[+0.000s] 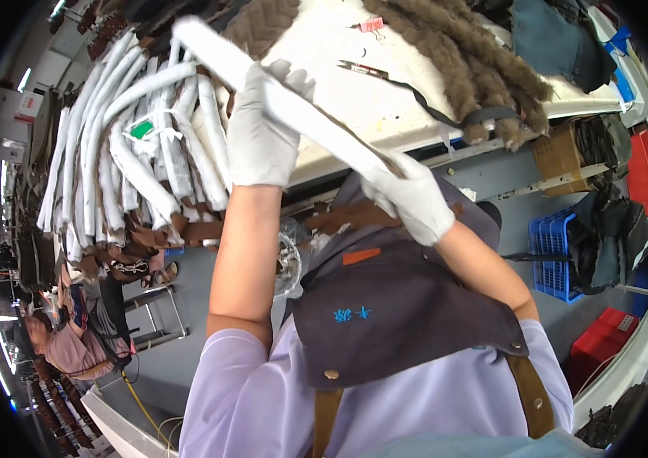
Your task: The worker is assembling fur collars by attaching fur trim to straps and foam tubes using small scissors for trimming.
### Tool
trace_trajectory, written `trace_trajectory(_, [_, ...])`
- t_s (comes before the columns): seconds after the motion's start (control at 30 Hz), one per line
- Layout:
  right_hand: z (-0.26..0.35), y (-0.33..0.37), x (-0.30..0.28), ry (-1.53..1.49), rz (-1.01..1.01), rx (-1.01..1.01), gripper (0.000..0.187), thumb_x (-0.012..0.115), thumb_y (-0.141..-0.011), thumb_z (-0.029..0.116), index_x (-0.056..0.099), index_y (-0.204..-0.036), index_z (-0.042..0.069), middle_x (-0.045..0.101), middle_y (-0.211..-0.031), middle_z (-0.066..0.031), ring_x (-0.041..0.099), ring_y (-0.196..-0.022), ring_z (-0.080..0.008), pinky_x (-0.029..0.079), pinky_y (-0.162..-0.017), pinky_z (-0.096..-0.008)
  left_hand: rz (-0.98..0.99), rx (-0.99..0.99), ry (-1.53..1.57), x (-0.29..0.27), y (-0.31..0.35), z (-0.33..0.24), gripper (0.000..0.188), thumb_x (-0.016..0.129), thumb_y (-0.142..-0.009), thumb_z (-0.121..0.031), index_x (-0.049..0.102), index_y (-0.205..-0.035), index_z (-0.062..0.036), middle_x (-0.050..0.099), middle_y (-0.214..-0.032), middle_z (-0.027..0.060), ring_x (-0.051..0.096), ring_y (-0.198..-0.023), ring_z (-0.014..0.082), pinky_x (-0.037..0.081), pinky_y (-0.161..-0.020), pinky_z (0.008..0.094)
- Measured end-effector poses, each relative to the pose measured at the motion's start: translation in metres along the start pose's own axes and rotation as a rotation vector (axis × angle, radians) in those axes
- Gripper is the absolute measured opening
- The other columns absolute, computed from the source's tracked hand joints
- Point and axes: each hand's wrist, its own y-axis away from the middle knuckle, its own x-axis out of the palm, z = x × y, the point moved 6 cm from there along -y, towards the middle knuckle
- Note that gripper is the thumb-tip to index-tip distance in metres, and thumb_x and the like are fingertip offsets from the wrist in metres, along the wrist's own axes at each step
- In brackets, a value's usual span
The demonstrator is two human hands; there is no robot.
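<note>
In front of my chest I hold a long white padded strip (328,130), slanting from upper left down to the right, with a dark edge along its far side. My left hand (264,141), in a white glove, is closed around its middle. My right hand (415,202), gloved too, grips its lower right end, with the fingertips partly hidden. Just left of my left hand lies a heap of similar white strips (137,164), some tied together with a white band and bearing a green label (141,130).
The pale table (320,46) carries long brown fur pieces (461,57), a dark pen-like tool (362,69), a black strap (431,107) and a pink clip (370,24). To the right stand a blue crate (553,256) and a cardboard box (560,160). Another person (80,343) is at lower left.
</note>
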Motion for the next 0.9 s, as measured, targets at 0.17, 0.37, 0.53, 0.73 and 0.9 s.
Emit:
trace_trajectory(0.17, [-0.04, 0.043, -0.068, 0.104, -0.013, 0.097, 0.036, 0.053, -0.087, 0.015, 0.049, -0.118, -0.002, 0.053, -0.069, -0.0013, 0.041, -0.049, -0.0034, 0.032, -0.043, -0.017, 0.026, 0.082, 0.163, -0.05, -0.027, -0.03, 0.025, 0.051, -0.09, -0.027, 0.05, -0.103, -0.0061, 0.055, -0.094, 0.0087, 0.057, -0.082, 0.0224, 0.048, -0.08, 0.0396])
trace_trajectory(0.37, [-0.08, 0.09, -0.138, 0.018, -0.19, 0.161, 0.034, 0.051, -0.087, 0.013, 0.047, -0.116, -0.003, 0.052, -0.067, -0.0035, 0.044, -0.05, -0.0074, 0.035, -0.044, -0.02, -0.075, 0.043, -0.007, -0.011, 0.007, -0.013, 0.025, 0.048, -0.092, -0.03, 0.05, -0.099, -0.006, 0.055, -0.082, 0.0053, 0.056, -0.079, 0.0213, 0.048, -0.078, 0.0381])
trace_trajectory(0.53, [-0.07, 0.117, -0.205, -0.851, -0.261, -0.366, 0.025, 0.054, -0.087, 0.023, 0.05, -0.096, 0.0, 0.051, -0.067, -0.0045, 0.048, -0.054, -0.0128, 0.042, -0.05, -0.0273, 0.262, 0.033, -0.365, 0.021, 0.029, 0.018, 0.03, 0.032, -0.097, -0.028, 0.05, -0.089, -0.0058, 0.056, -0.08, 0.0066, 0.056, -0.078, 0.0196, 0.047, -0.074, 0.0331])
trace_trajectory(0.73, [-0.124, 0.145, -0.359, -1.326, -0.784, -0.288, 0.027, 0.051, -0.088, 0.028, 0.053, -0.097, 0.003, 0.059, -0.093, -0.01, 0.055, -0.089, -0.0262, 0.042, -0.086, -0.0419, 0.978, -0.261, -0.425, 0.066, 0.126, 0.108, 0.052, 0.025, -0.095, -0.044, 0.052, -0.079, -0.0025, 0.053, -0.076, 0.0078, 0.053, -0.079, 0.0168, 0.041, -0.079, 0.0282])
trace_trajectory(0.9, [-0.206, 0.156, -0.455, -0.838, 0.088, -0.304, 0.024, 0.047, -0.09, 0.034, 0.051, -0.09, 0.01, 0.055, -0.079, -0.0024, 0.054, -0.079, -0.0191, 0.044, -0.084, -0.0389, 0.663, -0.355, -0.075, 0.084, 0.112, 0.127, 0.041, 0.03, -0.098, -0.03, 0.043, -0.071, -0.0022, 0.046, -0.064, 0.0038, 0.053, -0.073, 0.0146, 0.042, -0.084, 0.0308])
